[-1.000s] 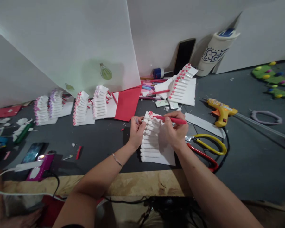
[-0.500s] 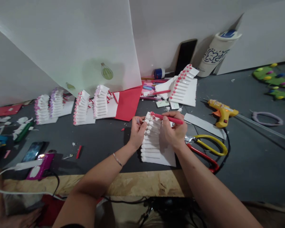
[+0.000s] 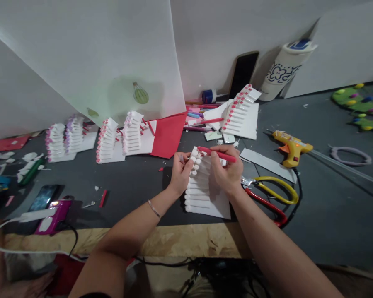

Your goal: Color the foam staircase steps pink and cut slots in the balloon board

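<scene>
In my right hand [image 3: 228, 169] is a red felt-tip pen [image 3: 225, 157], held slanting with its tip at the top of a white card piece. This cotton swab piece [image 3: 198, 192] has rows of white swab heads along its left side and lies on a white sheet near the table edge. My left hand [image 3: 180, 170] pinches the upper left side of the cotton swab piece, fingers partly hidden behind it. A red mark shows among the top swab heads, close to the pen tip.
Scissors [image 3: 275, 190] with red and yellow handles lie right of my right hand. Beyond them is a yellow glue gun [image 3: 290, 145]. Similar swab pieces with coloured tips [image 3: 107, 140] stand at the back, near a white tumbler [image 3: 282, 70]. Another person's hand [image 3: 34, 285] is at lower left.
The pen has shifted slightly left in my right hand's grip, its tip still at the top swab heads. My left hand keeps its hold, and the piece has tilted slightly.
</scene>
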`<move>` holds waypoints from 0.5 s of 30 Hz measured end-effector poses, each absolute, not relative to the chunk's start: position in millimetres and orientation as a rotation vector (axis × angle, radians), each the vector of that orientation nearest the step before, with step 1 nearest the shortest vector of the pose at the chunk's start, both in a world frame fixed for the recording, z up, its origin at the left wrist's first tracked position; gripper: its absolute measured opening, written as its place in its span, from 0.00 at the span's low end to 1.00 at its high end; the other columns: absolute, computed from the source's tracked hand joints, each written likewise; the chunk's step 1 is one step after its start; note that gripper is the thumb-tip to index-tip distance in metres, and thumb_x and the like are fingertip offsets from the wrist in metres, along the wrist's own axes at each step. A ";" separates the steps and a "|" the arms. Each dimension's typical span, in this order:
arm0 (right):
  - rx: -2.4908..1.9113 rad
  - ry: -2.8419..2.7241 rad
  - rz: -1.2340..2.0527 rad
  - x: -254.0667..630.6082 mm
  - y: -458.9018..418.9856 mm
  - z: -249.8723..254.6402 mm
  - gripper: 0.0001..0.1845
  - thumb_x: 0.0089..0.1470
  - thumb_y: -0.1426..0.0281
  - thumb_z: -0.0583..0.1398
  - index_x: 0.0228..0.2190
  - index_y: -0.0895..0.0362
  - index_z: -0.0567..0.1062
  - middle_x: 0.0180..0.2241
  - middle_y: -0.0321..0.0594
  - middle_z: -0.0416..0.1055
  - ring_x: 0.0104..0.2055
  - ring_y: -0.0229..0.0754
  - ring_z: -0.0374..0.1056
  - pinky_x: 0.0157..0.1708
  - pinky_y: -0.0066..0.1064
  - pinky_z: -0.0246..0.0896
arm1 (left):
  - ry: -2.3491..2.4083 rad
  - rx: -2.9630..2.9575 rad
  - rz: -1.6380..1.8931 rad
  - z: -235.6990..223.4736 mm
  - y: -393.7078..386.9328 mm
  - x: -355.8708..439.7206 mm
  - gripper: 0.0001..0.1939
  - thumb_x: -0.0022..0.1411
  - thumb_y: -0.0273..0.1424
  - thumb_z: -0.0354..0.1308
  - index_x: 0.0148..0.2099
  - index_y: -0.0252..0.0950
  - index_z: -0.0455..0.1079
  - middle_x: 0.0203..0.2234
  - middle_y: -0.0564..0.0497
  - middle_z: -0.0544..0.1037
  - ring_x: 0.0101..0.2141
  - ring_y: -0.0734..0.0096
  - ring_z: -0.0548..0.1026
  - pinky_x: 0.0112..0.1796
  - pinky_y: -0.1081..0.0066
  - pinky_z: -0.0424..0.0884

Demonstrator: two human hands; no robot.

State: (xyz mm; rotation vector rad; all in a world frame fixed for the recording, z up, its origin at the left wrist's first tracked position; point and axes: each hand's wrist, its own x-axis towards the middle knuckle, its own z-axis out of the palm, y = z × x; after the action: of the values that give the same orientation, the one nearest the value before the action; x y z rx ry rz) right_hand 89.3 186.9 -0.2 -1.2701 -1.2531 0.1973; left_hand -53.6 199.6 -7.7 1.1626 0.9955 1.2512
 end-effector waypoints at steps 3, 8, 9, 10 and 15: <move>-1.308 -1.215 0.166 89.3 186.8 0.1 0.07 0.57 0.64 0.59 0.31 0.52 0.76 0.31 0.36 0.75 0.35 0.44 0.70 0.44 0.44 0.60 | 0.998 1.153 1.267 -8.5 199.4 -53.3 0.19 0.58 0.42 0.64 0.34 0.40 0.57 0.39 0.51 0.74 0.30 0.75 0.70 0.33 0.71 0.68; -1.281 -1.259 0.145 89.4 186.0 -0.5 0.06 0.57 0.65 0.60 0.32 0.51 0.76 0.31 0.36 0.75 0.36 0.45 0.70 0.44 0.43 0.60 | 1.008 1.165 1.251 -8.4 199.7 -53.7 0.19 0.57 0.43 0.64 0.35 0.40 0.57 0.39 0.51 0.73 0.31 0.75 0.70 0.33 0.71 0.68; -1.293 -1.254 0.134 89.6 185.9 -0.5 0.06 0.57 0.65 0.60 0.32 0.51 0.76 0.31 0.36 0.76 0.36 0.45 0.70 0.44 0.43 0.60 | 1.009 1.170 1.255 -8.2 199.9 -53.8 0.19 0.57 0.44 0.64 0.34 0.40 0.57 0.39 0.51 0.73 0.31 0.75 0.70 0.34 0.71 0.68; -1.309 -1.239 0.127 89.9 185.8 -0.3 0.06 0.57 0.65 0.59 0.32 0.51 0.76 0.31 0.36 0.76 0.36 0.45 0.70 0.44 0.43 0.60 | 1.012 1.177 1.259 -8.0 200.0 -53.9 0.20 0.57 0.44 0.64 0.34 0.40 0.57 0.39 0.51 0.73 0.32 0.74 0.70 0.35 0.71 0.68; -1.317 -1.227 0.142 92.1 183.6 1.6 0.07 0.57 0.64 0.58 0.29 0.52 0.75 0.29 0.36 0.74 0.35 0.44 0.70 0.44 0.43 0.60 | 1.020 1.175 1.253 -8.6 200.8 -54.3 0.20 0.57 0.44 0.65 0.34 0.40 0.57 0.38 0.51 0.73 0.31 0.75 0.70 0.34 0.71 0.67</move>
State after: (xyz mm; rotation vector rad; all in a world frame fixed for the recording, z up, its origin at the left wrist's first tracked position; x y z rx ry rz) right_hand 92.1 183.6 1.6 -1.3170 -1.2270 0.1416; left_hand -54.3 200.8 -8.6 1.1753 1.0200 1.2531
